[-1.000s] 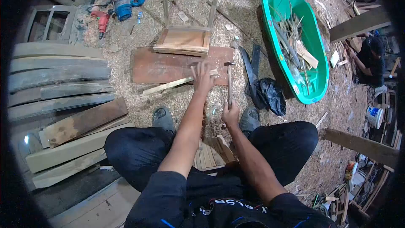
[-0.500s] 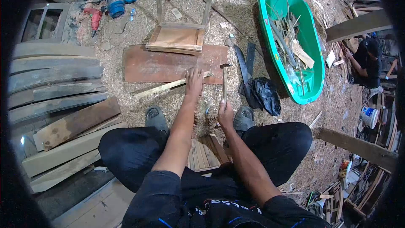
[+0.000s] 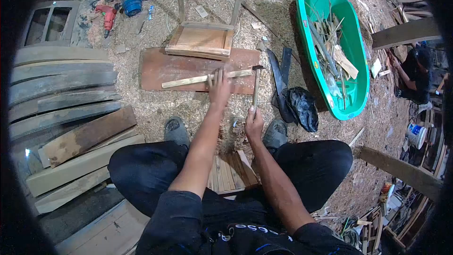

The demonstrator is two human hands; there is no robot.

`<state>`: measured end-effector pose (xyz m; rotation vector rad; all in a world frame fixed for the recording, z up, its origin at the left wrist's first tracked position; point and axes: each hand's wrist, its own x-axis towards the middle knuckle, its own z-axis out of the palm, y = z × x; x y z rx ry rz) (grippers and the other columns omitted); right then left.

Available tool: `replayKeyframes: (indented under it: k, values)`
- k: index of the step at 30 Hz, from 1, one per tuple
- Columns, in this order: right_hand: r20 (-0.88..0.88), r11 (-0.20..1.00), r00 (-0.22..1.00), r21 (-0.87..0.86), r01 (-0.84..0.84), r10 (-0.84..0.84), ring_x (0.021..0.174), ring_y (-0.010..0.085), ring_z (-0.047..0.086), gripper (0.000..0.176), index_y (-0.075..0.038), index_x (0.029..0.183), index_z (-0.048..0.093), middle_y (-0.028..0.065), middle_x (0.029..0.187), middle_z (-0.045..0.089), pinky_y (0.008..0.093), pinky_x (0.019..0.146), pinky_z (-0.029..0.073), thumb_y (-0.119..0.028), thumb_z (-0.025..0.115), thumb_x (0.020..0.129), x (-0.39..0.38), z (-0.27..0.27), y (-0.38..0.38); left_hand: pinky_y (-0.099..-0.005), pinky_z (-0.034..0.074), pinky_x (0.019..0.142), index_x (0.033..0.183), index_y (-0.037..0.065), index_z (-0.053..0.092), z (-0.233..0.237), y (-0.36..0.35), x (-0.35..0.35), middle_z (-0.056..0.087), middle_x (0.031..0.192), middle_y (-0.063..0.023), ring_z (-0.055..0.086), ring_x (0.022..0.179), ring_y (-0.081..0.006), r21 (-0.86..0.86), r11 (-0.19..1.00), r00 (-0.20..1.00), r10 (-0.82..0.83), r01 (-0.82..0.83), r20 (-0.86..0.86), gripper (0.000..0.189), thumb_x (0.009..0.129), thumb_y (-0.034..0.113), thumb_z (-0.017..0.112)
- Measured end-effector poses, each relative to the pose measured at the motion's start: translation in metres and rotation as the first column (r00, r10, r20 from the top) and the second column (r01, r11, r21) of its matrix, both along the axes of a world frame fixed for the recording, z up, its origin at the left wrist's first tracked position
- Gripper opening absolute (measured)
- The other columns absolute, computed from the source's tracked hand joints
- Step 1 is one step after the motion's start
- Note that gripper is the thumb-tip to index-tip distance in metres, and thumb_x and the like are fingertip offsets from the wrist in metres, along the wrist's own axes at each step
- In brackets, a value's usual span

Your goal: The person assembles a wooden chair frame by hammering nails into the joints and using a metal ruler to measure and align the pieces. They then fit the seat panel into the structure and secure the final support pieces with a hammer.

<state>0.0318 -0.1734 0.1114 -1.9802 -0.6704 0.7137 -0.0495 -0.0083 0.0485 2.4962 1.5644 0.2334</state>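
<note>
My left hand (image 3: 219,89), slightly blurred, is closed on a pale wooden strip (image 3: 184,81). The strip lies nearly level over a reddish-brown board (image 3: 155,68), and its right end is close beside the hammer's head. Low on the handle of a hammer (image 3: 256,89), my right hand (image 3: 254,122) keeps a closed grip. The hammer's dark head points away from me, at the board's right end. Just beyond the strip, a wooden frame with a panel (image 3: 200,40) rests partly on the board.
A green tub (image 3: 363,97) with wood scraps stands at right, near a black plastic bag (image 3: 302,108). Planks (image 3: 66,82) lie at left. A blue power tool (image 3: 132,4) and red drill (image 3: 108,18) are at the back. Another person (image 3: 415,71) crouches far right.
The wooden strip has shifted right and away from me, turning more level, with my left hand on it. The right hand and hammer have barely moved.
</note>
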Motion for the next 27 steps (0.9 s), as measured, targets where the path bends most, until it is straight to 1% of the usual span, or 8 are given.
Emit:
replayKeyframes:
  k: [3, 4, 7, 8, 12, 18, 25, 27]
  values:
    - [0.022, 0.998, 0.999, 0.050, 0.028, -0.030, 0.066, 0.0240, 0.051, 0.031, 0.000, 0.090, 0.054, 0.0132, 0.069, 0.050, 0.0374, 0.064, 0.043, -0.028, 0.045, 0.100, -0.001, 0.009, -0.002, -0.0499, 0.032, 0.105, 0.134, 0.010, 0.048, 0.007, 0.029, -0.026, 0.051, 0.130, -0.0118, 0.045, 0.125, -0.0272, -0.098, 0.981, 0.985, -0.169, 0.170, 0.022, 0.048, 0.089, 0.027, 0.057]
    - [-0.018, 0.999, 0.999, 0.026, 0.039, -0.039, 0.066, 0.0239, 0.051, 0.032, 0.000, 0.090, 0.054, 0.0133, 0.070, 0.051, 0.0373, 0.065, 0.043, -0.029, 0.045, 0.100, -0.002, 0.011, -0.006, -0.0455, 0.044, 0.089, 0.116, 0.006, 0.060, 0.009, 0.035, -0.031, 0.059, 0.112, -0.0145, 0.056, 0.103, -0.0328, 0.051, 0.969, 0.958, -0.246, 0.241, 0.150, 0.028, 0.091, 0.020, 0.055]
    - [-0.044, 0.996, 0.996, 0.041, 0.081, -0.079, 0.068, 0.0234, 0.051, 0.033, 0.001, 0.093, 0.055, 0.0134, 0.072, 0.051, 0.0368, 0.066, 0.043, -0.030, 0.045, 0.100, 0.010, 0.020, 0.006, -0.0425, 0.049, 0.074, 0.109, 0.003, 0.062, 0.033, 0.045, -0.028, 0.062, 0.099, -0.0171, 0.060, 0.088, -0.0350, -0.119, 0.938, 0.876, -0.251, 0.325, 0.412, 0.024, 0.089, 0.014, 0.055]
    - [-0.002, 0.991, 0.994, 0.080, 0.105, -0.106, 0.068, 0.0230, 0.051, 0.033, 0.001, 0.094, 0.055, 0.0134, 0.073, 0.052, 0.0367, 0.066, 0.042, -0.030, 0.045, 0.100, 0.013, 0.023, 0.015, -0.0429, 0.049, 0.066, 0.110, 0.000, 0.060, 0.043, 0.043, -0.023, 0.063, 0.086, -0.0131, 0.062, 0.074, -0.0315, -0.029, 0.950, 0.822, -0.254, 0.312, 0.510, 0.027, 0.092, 0.017, 0.050]
    - [-0.043, 0.960, 0.982, 0.208, 0.187, -0.182, 0.068, 0.0205, 0.049, 0.036, 0.002, 0.095, 0.056, 0.0119, 0.072, 0.052, 0.0367, 0.065, 0.041, -0.032, 0.045, 0.100, 0.024, 0.053, 0.046, -0.0266, 0.046, 0.056, 0.116, 0.000, 0.061, 0.100, 0.037, -0.006, 0.064, 0.080, -0.0036, 0.055, 0.065, -0.0080, -0.544, 0.764, 0.617, 0.250, 0.348, 0.746, 0.029, 0.099, 0.017, 0.046]
    - [-0.196, 0.897, 0.967, 0.379, 0.229, -0.164, 0.054, 0.0053, 0.037, 0.035, -0.005, 0.089, 0.055, -0.0039, 0.063, 0.042, 0.0248, 0.049, 0.032, -0.035, 0.042, 0.103, 0.032, 0.104, 0.061, -0.0230, 0.049, 0.059, 0.116, 0.001, 0.062, 0.194, 0.041, -0.005, 0.068, 0.095, -0.0044, 0.057, 0.071, -0.0074, -0.541, 0.666, 0.452, 0.326, 0.514, 0.830, 0.027, 0.099, 0.016, 0.047]
    - [-0.155, 0.888, 0.981, 0.428, 0.170, -0.113, 0.052, 0.0043, 0.042, 0.036, -0.003, 0.091, 0.057, -0.0035, 0.062, 0.044, 0.0237, 0.046, 0.034, -0.035, 0.044, 0.102, 0.042, 0.126, 0.059, -0.0233, 0.050, 0.061, 0.110, 0.001, 0.064, 0.269, 0.033, -0.016, 0.067, 0.092, -0.0034, 0.058, 0.071, -0.0079, -0.503, 0.689, 0.366, 0.351, 0.522, 0.862, 0.024, 0.099, 0.015, 0.047]
    - [-0.015, 0.903, 0.987, 0.402, 0.150, -0.157, 0.055, 0.0120, 0.048, 0.036, 0.000, 0.089, 0.058, 0.0032, 0.063, 0.048, 0.0311, 0.051, 0.040, -0.034, 0.048, 0.099, 0.046, 0.122, 0.057, -0.0234, 0.050, 0.060, 0.110, 0.001, 0.064, 0.285, 0.029, -0.020, 0.066, 0.090, -0.0037, 0.059, 0.071, -0.0083, -0.482, 0.708, 0.356, 0.334, 0.517, 0.873, 0.024, 0.099, 0.014, 0.047]
